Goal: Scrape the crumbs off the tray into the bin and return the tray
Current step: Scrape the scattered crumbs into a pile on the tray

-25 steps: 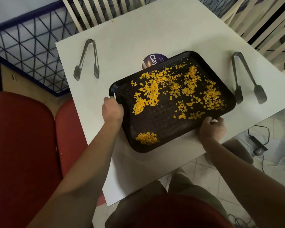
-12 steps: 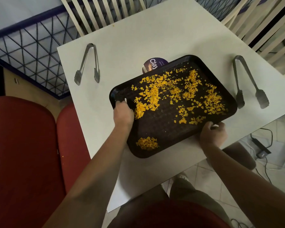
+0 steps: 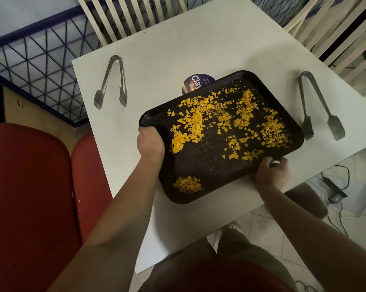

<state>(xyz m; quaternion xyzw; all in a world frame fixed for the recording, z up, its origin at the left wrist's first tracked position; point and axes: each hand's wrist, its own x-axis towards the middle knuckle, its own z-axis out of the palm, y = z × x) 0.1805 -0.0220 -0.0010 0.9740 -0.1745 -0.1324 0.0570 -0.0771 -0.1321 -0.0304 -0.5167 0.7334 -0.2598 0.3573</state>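
A big white table (image 3: pixel 199 39) fills the middle of the frame. At the lower left is a red seat (image 3: pixel 26 197). A white slatted chair (image 3: pixel 118 15) stands at the top edge, just past the table.

A black tray (image 3: pixel 211 165) sits in the middle of the frame, over the table, turned a bit crooked. Yellow crumbs (image 3: pixel 220 123) are spread over its top half, and a small pile of them lies near its lower left corner.

The left hand (image 3: pixel 150 142) is at the left edge of the tray, with its fingers curled round the rim. The right hand (image 3: pixel 272 172) is at the lower right edge of the tray, and its fingers are curled round that rim too.

One pair of metal tongs (image 3: pixel 111 83) lies on the table at the upper left. Another pair of tongs (image 3: pixel 319 106) lies just beside the tray on the right. A round purple lid (image 3: pixel 195 83) peeks out from behind the top edge of the tray.
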